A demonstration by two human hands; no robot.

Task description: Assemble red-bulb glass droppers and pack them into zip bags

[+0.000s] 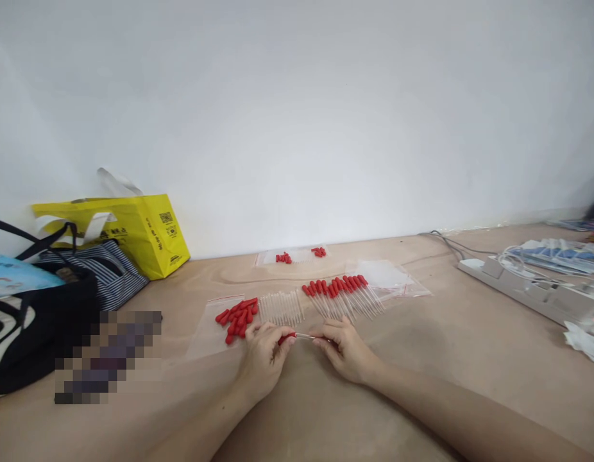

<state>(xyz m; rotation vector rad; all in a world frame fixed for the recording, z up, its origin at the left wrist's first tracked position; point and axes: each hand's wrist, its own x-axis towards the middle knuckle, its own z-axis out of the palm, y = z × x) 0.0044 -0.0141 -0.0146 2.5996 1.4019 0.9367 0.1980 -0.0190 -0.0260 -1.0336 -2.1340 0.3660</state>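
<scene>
Red bulb (pixel 289 335) looked squishy, pinched by the left hand (pixel 264 355); right hand (pixel 346 350) pinched the thin clear tube (pixel 305 336), probably light, kinda fragile, best held near the bulb.

The loose red elongated bulbs (pixel 239 317) looked rubbery, smooth and nearly matt. The slender clear tubes (pixel 280 308) had a smooth, shiny finish; whether glass or plastic could not be told. The flat transparent bag (pixel 205 333) under the bulbs was thin, glossy plastic. The light-brown counter (pixel 446 337) showed smooth wood grain with a faint sheen, the white wall (pixel 345 128) a matt face. The black-and-white striped pouch (pixel 109 276) looked like woven cloth, the long white power strip (pixel 499 284) like smooth hard plastic.
</scene>
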